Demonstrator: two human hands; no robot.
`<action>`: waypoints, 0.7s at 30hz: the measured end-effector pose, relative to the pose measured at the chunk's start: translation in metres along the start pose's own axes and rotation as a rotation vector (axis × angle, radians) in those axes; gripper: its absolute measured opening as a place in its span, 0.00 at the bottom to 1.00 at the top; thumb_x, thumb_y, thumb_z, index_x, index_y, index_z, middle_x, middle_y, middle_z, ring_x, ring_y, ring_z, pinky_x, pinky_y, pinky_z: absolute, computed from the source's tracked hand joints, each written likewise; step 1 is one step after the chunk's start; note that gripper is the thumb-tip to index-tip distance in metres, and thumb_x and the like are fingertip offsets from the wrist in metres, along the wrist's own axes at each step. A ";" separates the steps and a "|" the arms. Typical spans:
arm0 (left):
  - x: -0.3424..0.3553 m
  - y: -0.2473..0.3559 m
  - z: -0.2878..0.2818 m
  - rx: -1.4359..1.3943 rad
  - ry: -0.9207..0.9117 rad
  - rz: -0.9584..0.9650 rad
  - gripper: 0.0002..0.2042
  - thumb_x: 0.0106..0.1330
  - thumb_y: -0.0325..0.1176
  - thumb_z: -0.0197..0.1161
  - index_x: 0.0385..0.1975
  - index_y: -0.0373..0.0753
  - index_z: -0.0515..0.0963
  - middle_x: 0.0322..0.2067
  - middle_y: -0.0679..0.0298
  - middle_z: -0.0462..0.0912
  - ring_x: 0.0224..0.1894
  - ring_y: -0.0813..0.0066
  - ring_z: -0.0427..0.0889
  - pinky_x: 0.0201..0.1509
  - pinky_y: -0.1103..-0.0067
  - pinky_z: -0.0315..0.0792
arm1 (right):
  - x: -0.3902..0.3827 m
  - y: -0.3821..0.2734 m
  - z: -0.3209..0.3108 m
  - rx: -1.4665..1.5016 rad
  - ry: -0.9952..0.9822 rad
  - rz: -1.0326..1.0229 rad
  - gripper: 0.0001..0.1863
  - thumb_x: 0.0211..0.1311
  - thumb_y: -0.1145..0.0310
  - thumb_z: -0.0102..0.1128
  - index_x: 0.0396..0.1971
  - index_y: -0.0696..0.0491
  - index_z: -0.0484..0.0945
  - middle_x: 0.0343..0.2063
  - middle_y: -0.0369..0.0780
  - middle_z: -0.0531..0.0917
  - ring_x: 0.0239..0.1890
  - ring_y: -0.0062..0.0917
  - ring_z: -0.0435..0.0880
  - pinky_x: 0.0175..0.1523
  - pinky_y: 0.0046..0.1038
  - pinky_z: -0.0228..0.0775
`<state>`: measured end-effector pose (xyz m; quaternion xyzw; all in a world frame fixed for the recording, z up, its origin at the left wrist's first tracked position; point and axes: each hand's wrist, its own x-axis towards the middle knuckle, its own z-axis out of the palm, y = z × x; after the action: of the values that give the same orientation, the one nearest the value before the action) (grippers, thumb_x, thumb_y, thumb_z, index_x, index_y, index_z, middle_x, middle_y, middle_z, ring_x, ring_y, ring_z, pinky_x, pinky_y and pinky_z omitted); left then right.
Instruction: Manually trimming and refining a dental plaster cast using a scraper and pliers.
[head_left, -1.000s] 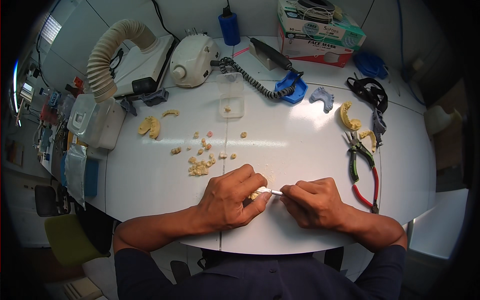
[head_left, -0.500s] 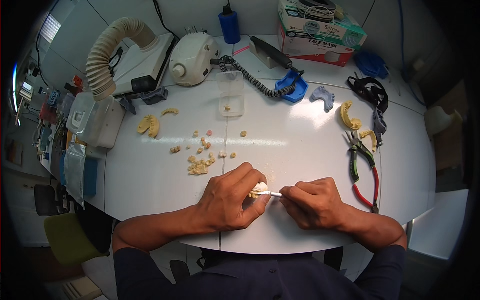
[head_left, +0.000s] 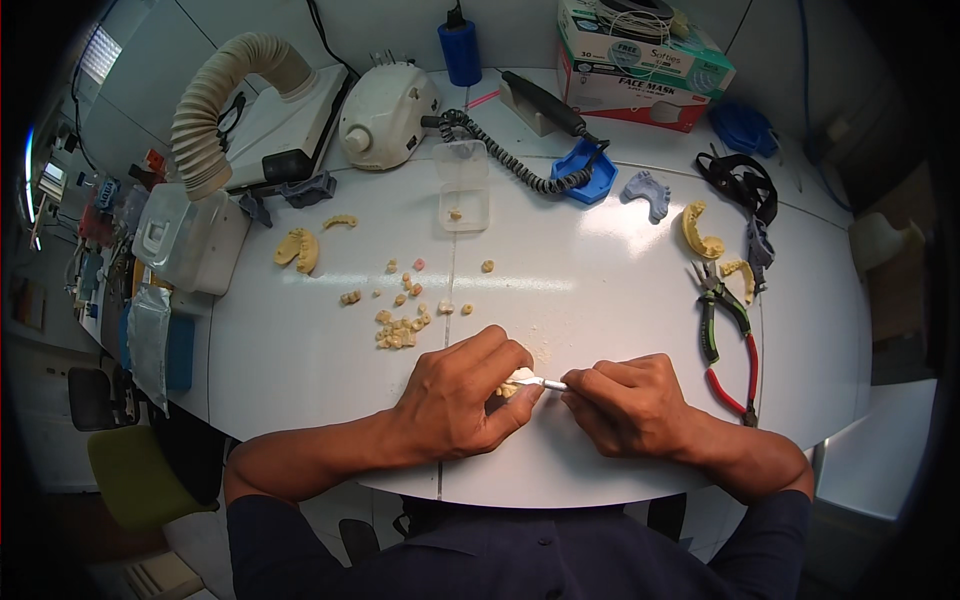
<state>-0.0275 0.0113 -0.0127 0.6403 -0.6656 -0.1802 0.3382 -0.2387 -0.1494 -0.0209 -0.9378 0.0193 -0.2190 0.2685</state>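
My left hand (head_left: 462, 395) is closed around a small cream dental model (head_left: 508, 389), its tooth-like bumps showing between thumb and fingers. Most of that piece is hidden by the hand. In my right hand (head_left: 630, 400) is a slim silver craft knife (head_left: 552, 384), pinched near its front, its pale blade lying against the model by my left thumb. Fine pale crumbs (head_left: 541, 345) lie on the table just beyond the hands. A cluster of loose cream tooth crowns (head_left: 397, 335) is spread to the far left of my left hand.
Pliers (head_left: 722, 325) with green and red handles lie at right, near yellow arch models (head_left: 697, 232). Farther back are a clear open box (head_left: 463, 212), a white control unit (head_left: 385, 118), a black handpiece (head_left: 543, 103) on its stand and a ribbed hose (head_left: 205, 115).
The knife has shifted very slightly and its tilt against the dental model differs a little. Both hands stay in nearly the same place, with their holds kept.
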 end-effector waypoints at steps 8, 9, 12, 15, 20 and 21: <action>0.001 0.001 0.000 -0.096 0.026 0.021 0.13 0.70 0.35 0.69 0.46 0.33 0.81 0.33 0.57 0.76 0.25 0.66 0.77 0.30 0.71 0.73 | -0.001 0.001 0.001 0.026 0.020 -0.028 0.10 0.56 0.73 0.77 0.38 0.51 0.85 0.18 0.32 0.78 0.14 0.26 0.79 0.18 0.30 0.68; 0.001 0.001 0.000 -0.102 0.018 0.016 0.13 0.70 0.35 0.69 0.46 0.33 0.81 0.33 0.57 0.76 0.25 0.67 0.77 0.30 0.72 0.73 | -0.001 0.002 0.001 0.024 0.023 -0.028 0.10 0.57 0.73 0.77 0.38 0.51 0.85 0.18 0.32 0.77 0.14 0.26 0.79 0.18 0.30 0.68; 0.000 0.002 -0.001 -0.104 0.015 0.011 0.12 0.69 0.34 0.69 0.45 0.33 0.81 0.33 0.57 0.76 0.25 0.68 0.77 0.30 0.72 0.72 | -0.001 0.001 0.001 0.029 0.016 -0.030 0.11 0.56 0.73 0.77 0.38 0.51 0.86 0.18 0.32 0.77 0.13 0.26 0.78 0.18 0.30 0.68; 0.000 0.001 -0.001 -0.094 0.012 0.010 0.12 0.70 0.34 0.69 0.45 0.33 0.81 0.33 0.58 0.76 0.25 0.68 0.78 0.29 0.73 0.72 | -0.001 0.002 0.001 0.020 0.009 -0.028 0.11 0.56 0.73 0.77 0.38 0.51 0.85 0.18 0.32 0.77 0.14 0.26 0.78 0.18 0.30 0.68; 0.001 0.000 0.000 -0.098 0.020 0.022 0.10 0.70 0.34 0.69 0.43 0.33 0.82 0.32 0.59 0.76 0.24 0.69 0.77 0.28 0.73 0.72 | -0.002 0.002 0.002 0.018 0.025 -0.025 0.11 0.56 0.73 0.77 0.39 0.50 0.85 0.18 0.32 0.77 0.14 0.26 0.79 0.18 0.31 0.68; 0.001 0.000 0.000 -0.094 0.013 0.018 0.10 0.70 0.34 0.70 0.42 0.34 0.82 0.31 0.59 0.76 0.24 0.69 0.77 0.28 0.72 0.71 | -0.001 0.002 0.002 0.016 0.022 -0.023 0.11 0.56 0.73 0.77 0.39 0.50 0.85 0.18 0.32 0.77 0.14 0.26 0.79 0.19 0.31 0.69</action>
<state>-0.0270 0.0106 -0.0124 0.6190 -0.6599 -0.2039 0.3740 -0.2389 -0.1500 -0.0242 -0.9334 0.0096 -0.2324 0.2733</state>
